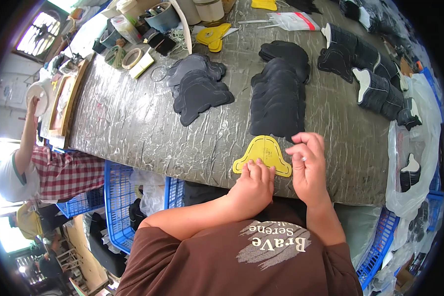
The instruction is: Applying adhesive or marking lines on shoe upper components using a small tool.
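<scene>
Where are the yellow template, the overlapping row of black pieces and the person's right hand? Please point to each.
Yellow template (264, 150): head view, uncovered upper part of its face.
Row of black pieces (278, 101): head view, middle of the row.
Right hand (309, 166): head view, middle of the hand.

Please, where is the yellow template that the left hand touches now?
In the head view, right of centre: the yellow template lies near the edge of the table, under the left hand, just below the overlapping black pieces.

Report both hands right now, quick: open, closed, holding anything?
Left hand: open, resting on the yellow template.
Right hand: half curled beside it; any small hold cannot be told.
</scene>
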`<state>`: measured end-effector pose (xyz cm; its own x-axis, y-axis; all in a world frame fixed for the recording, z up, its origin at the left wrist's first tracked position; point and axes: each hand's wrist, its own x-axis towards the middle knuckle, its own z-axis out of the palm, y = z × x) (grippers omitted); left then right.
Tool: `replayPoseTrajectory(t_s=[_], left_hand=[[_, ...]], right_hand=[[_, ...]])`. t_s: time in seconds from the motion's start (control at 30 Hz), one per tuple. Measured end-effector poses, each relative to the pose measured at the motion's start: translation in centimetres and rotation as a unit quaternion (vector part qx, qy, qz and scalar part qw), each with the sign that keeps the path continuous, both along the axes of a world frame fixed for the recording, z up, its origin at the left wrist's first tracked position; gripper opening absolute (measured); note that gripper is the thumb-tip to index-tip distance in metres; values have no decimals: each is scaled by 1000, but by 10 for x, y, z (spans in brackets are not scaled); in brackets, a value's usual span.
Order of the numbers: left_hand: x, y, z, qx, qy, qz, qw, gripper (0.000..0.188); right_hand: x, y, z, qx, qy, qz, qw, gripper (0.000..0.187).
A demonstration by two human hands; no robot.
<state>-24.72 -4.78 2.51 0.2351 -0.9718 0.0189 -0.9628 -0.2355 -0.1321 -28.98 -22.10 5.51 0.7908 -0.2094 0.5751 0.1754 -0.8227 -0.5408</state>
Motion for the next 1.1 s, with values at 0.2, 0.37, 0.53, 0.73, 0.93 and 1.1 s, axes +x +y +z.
replayPoseTrajectory(t_s=[0.2, 0.37, 0.53, 0.73, 0.93, 1.1], left_hand=[[-1, -3, -6, 8, -16, -6, 1000, 70], [0, -1, -12, -24, -31, -17, 999, 63], [0, 0, -16, -31, -6, -31, 999, 59], [2, -2, -15, -109, 4, -29, 994, 34], [2, -3, -5, -45, -15, -11, 999, 65], [2, -3, -4, -39, -12, -13, 999, 67]], right_hand=[[24, 20, -5, 290, 163, 109, 937, 12], [36, 29, -11, 314, 226, 151, 910, 8], [41, 30, -15, 233, 239, 158, 929, 6], [43, 30, -13, 207, 208, 127, 948, 11], [47, 23, -16, 214, 188, 90, 954, 10], [52, 22, -20, 198, 162, 70, 964, 11]])
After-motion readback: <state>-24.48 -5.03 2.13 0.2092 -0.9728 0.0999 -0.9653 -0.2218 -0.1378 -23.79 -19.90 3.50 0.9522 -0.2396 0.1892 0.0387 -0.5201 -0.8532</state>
